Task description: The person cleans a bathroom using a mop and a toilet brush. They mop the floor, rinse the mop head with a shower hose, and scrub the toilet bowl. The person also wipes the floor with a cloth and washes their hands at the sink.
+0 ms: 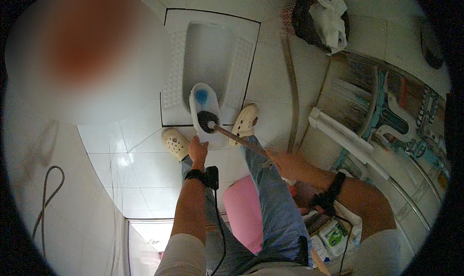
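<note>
A white oblong plastic tray or lid is tilted over the near end of the squat toilet. My left hand grips its near edge. Blue liquid or gel lies at its far end. Against its nearer part rests the dark bristle head of a toilet brush. The brush's long brownish handle runs down to the right, to my right hand, which is closed round its end; the fingers are partly hidden beside my knee.
A lined waste bin with crumpled paper stands at upper right. A glass shelf with brushes and tools and a white rail are on the right. A pink tub or stool is between my legs. Packets lie at lower right. A hose loop hangs left.
</note>
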{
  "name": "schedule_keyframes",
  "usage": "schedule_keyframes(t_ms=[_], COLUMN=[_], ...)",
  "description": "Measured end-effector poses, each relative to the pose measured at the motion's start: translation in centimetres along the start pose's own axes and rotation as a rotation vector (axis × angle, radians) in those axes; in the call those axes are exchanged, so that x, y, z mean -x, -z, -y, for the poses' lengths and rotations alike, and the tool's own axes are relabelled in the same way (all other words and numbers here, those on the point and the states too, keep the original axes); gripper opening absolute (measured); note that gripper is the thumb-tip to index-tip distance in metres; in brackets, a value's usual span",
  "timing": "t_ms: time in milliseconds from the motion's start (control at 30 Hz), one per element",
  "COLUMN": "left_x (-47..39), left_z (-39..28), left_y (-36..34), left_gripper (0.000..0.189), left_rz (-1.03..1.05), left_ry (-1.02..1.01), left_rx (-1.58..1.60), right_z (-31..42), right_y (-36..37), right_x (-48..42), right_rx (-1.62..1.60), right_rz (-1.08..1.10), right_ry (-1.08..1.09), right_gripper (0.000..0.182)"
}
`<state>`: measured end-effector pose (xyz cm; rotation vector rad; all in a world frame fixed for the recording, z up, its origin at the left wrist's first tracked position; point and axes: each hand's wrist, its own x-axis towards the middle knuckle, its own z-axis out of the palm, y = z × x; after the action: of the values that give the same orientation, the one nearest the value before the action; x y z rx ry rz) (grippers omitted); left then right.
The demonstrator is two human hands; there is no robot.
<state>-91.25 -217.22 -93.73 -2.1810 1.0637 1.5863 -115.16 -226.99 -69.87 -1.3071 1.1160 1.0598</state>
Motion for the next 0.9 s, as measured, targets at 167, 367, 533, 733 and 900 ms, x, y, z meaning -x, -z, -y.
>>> schedule_keyframes(t_ms=[167,367,533,733,900], left_x=[-2.3,-2.5,-1.9,-3.2,-2.5], left_z=[4.1,2.6,3.6,2.2,2.7], left_y=[-4.1,-2.7,-4.3,-3.0,-3.5], left_gripper=[0.043,0.036,0.033,0.035,0.036], left_rz=[-0.055,-0.041,-0.241,-0.013,-0.106], left_ry=[-0.072,-0.124,-0.304,-0.175,-0.271], left_rx=[0.127,0.045,-0.042,0.143,-0.089], right_z=[-0.8,-0.6,-4.6,-3.4,-4.3], right_y=[-1.0,-3.1,-6.3,-6.1,-3.4], right_x=[-2.9,-2.2,-4.8,-6.3,-3.3], right_rx=[-0.112,-0.136,-0.003,-0.308,-0.499], right_rz=[-0.158,-0.103,-0.164,-0.145,0.146], right_ry=[0.113,0.093,0.201,0.187,0.003], right_gripper=[0.060,0.058,0.055,0.051,0.050])
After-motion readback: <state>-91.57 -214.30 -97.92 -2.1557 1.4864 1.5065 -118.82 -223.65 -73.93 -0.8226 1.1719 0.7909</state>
